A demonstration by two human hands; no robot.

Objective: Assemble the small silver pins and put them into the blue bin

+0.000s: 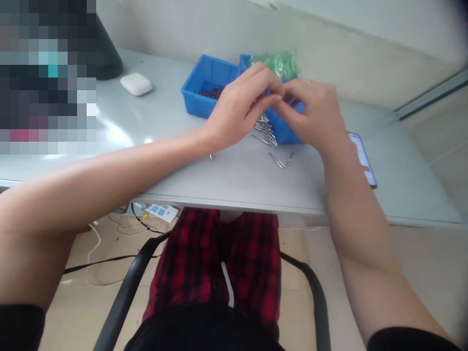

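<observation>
My left hand (245,103) and my right hand (309,108) meet fingertip to fingertip above the desk, each in a pinch. Whatever lies between the fingertips is too small or hidden to name. Below them a pile of thin silvery metal pins (266,131) rests on the desk, partly covered by my left hand. Closer to the front edge lie a few loose pins (278,161). Behind my hands stands a blue bin (288,134), largely hidden. To its left, another blue bin (197,103) contains dark small pieces (212,92).
A bag of green pieces (283,63) sits at the back by the wall. A white rounded case (136,84) lies on the grey desk (234,183) at left; a phone (363,158) is beside my right forearm. Below are a power strip (163,212) and cables.
</observation>
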